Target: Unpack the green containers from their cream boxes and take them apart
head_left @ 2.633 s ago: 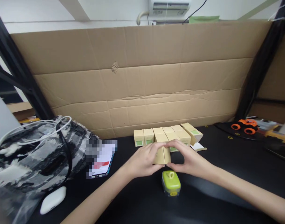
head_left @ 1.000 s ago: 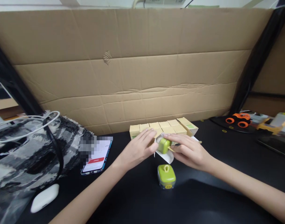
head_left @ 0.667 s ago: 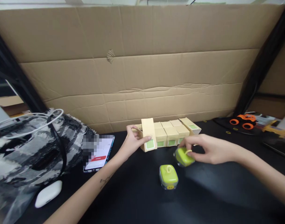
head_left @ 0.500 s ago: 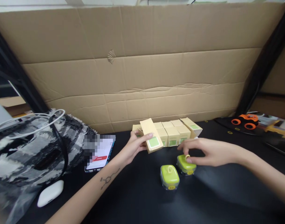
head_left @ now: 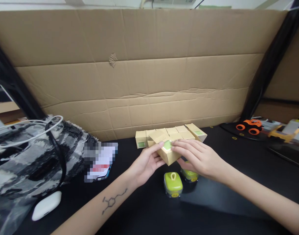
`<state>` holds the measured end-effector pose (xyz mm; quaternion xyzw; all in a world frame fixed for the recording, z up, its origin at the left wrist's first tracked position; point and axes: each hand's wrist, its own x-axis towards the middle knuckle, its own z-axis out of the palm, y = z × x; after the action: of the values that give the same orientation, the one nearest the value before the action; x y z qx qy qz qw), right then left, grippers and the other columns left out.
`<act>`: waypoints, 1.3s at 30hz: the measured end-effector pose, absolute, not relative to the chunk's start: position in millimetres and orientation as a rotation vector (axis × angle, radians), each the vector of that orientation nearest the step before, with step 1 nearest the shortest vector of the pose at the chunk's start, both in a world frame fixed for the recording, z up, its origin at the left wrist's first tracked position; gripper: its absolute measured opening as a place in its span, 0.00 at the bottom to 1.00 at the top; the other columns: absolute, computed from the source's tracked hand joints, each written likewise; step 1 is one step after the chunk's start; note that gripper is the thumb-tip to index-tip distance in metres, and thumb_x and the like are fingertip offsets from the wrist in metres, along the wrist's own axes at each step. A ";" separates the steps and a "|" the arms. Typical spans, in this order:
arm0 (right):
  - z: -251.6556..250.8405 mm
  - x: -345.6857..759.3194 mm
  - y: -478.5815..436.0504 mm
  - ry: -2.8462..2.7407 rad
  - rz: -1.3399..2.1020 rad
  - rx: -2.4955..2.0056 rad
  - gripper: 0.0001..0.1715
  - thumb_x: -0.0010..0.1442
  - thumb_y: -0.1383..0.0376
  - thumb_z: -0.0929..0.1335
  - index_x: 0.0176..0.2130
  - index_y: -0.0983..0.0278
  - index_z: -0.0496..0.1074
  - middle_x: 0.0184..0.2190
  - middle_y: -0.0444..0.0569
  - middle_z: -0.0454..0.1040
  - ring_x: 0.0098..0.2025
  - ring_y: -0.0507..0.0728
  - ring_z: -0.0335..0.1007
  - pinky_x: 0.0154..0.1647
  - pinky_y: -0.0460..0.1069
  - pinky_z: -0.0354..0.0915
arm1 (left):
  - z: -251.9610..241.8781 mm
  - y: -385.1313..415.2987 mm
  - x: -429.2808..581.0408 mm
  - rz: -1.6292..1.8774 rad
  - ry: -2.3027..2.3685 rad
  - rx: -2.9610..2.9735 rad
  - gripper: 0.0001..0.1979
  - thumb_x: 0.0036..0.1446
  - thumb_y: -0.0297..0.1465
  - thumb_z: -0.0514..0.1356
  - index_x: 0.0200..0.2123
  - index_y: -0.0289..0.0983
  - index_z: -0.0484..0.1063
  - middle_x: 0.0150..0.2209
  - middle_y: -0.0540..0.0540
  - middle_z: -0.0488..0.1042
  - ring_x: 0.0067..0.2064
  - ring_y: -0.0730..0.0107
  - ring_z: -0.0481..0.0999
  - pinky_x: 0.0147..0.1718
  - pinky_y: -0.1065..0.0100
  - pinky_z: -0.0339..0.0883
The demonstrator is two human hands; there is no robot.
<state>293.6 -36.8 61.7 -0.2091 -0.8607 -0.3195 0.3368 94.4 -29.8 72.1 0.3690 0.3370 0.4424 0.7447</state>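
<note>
— Where is the small tan box (head_left: 167, 152)?
— Lifted just off the black table (head_left: 213, 205) and tilted, its green label facing up. It sits right in front of a row of matching boxes (head_left: 141, 140) that stands against the cardboard wall (head_left: 139, 71).
— Who has it?
— Both hands. The left hand (head_left: 146, 165) grasps its left side, fingers on top and thumb underneath. The right hand (head_left: 200, 159) lies over its right end with the fingertips on the label.
— Anything below?
— A green-lidded container (head_left: 173, 183) stands on the table just beneath the box. A second green container (head_left: 189, 175) is beside it, partly hidden under the right hand.
— And further out?
— To the left lies a phone (head_left: 100, 163), its screen blurred. Beyond it is a black-and-white patterned bag (head_left: 24, 163) with a white cable (head_left: 29, 130) on top. A white mouse (head_left: 46, 205) lies near the table's edge. Far right, well apart, stands an orange toy car (head_left: 249, 125).
</note>
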 end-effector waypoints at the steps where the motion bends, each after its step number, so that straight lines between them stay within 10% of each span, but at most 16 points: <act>1: 61.9 294.2 -36.5 -2.236 -0.828 -0.539 0.14 0.61 0.74 0.64 0.48 0.69 0.67 0.45 0.59 0.78 0.47 0.63 0.75 0.44 0.56 0.73 | 72.1 -30.4 95.0 0.974 0.750 0.793 0.08 0.59 0.29 0.61 0.41 0.32 0.74 0.41 0.39 0.79 0.40 0.65 0.79 0.46 0.65 0.71; 8: 59.8 288.2 -44.4 -2.228 -0.822 -0.472 0.09 0.64 0.75 0.62 0.34 0.65 0.68 0.55 0.63 0.71 0.62 0.67 0.61 0.50 0.60 0.70 | 68.6 -32.2 95.4 1.092 0.826 0.810 0.12 0.56 0.33 0.65 0.42 0.33 0.75 0.40 0.39 0.80 0.39 0.63 0.80 0.37 0.67 0.74; 19: 67.8 283.4 -54.0 -2.232 -1.053 -0.434 0.19 0.67 0.76 0.55 0.44 0.66 0.71 0.35 0.51 0.81 0.35 0.56 0.77 0.37 0.51 0.70 | 71.3 -37.5 98.6 1.293 0.851 0.942 0.13 0.49 0.27 0.68 0.39 0.32 0.75 0.43 0.41 0.80 0.43 0.59 0.80 0.36 0.69 0.73; 26: 70.0 289.4 -54.7 -2.224 -1.160 -0.402 0.19 0.67 0.75 0.57 0.46 0.69 0.73 0.40 0.51 0.81 0.40 0.57 0.76 0.42 0.52 0.68 | 74.3 -36.8 97.4 1.251 0.846 1.013 0.16 0.54 0.34 0.66 0.45 0.38 0.70 0.45 0.43 0.78 0.46 0.60 0.78 0.42 0.64 0.73; 30: 85.3 347.4 -22.6 -2.084 -0.940 -0.782 0.18 0.65 0.71 0.61 0.51 0.56 0.71 0.41 0.47 0.80 0.42 0.58 0.75 0.40 0.53 0.68 | 77.7 -22.5 82.3 1.131 0.891 1.051 0.19 0.59 0.42 0.60 0.47 0.34 0.68 0.44 0.36 0.77 0.42 0.60 0.78 0.44 0.59 0.72; 39: 56.8 440.0 64.5 -2.285 -0.550 -1.146 0.14 0.65 0.65 0.62 0.46 0.61 0.75 0.47 0.54 0.76 0.46 0.62 0.74 0.44 0.59 0.69 | 73.9 -4.6 68.8 1.045 0.968 1.086 0.10 0.61 0.35 0.59 0.42 0.35 0.68 0.42 0.39 0.77 0.37 0.67 0.77 0.40 0.63 0.72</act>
<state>440.0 64.5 56.8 -0.4232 -0.8438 -0.2030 0.2601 68.8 -4.6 73.9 0.4731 0.4219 0.4555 0.6251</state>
